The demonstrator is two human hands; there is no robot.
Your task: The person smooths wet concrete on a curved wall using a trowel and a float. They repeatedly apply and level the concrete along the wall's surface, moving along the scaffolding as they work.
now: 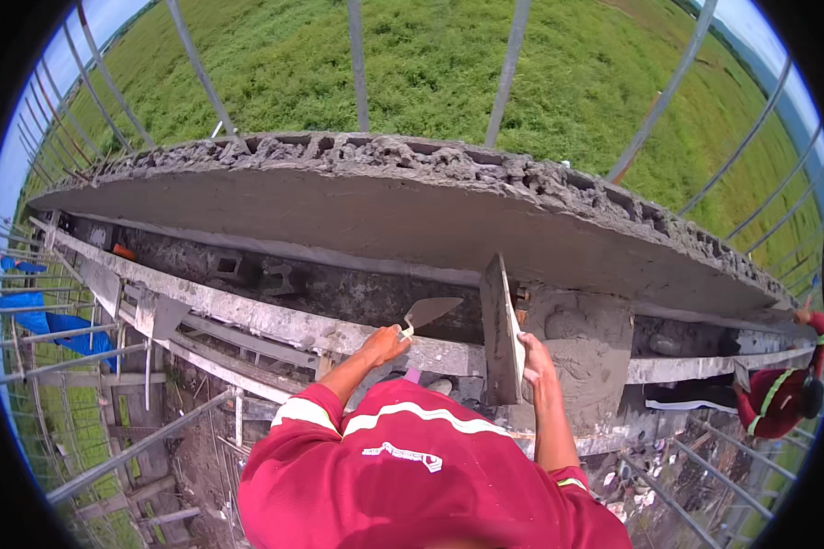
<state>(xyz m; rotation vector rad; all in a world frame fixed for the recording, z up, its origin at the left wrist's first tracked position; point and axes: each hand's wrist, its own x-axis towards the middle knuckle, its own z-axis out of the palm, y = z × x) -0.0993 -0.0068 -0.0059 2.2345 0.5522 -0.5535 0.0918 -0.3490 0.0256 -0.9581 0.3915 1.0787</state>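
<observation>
My left hand [384, 346] is closed round the handle of a pointed trowel [433, 312], its blade out over the gap behind the long plank. In my right hand [537, 360] is a flat plasterer's hawk [501, 334], tilted up on edge. My fingers grip its back, so its handle is mostly hidden. Just right of the hawk, wet grey mortar [577, 352] lies heaped on a board. Ahead of me runs a low wall [339, 206] with a smooth plastered face and rough, broken-looking mortar along its top.
Metal bars [358, 69] rise beyond the wall, with green field behind. A narrow concrete-splashed plank [275, 316] crosses before me. Scaffold pipes [146, 446] and blue sheeting [73, 329] are at left. A co-worker in a red shirt [778, 403] is at far right. Rubble lies below.
</observation>
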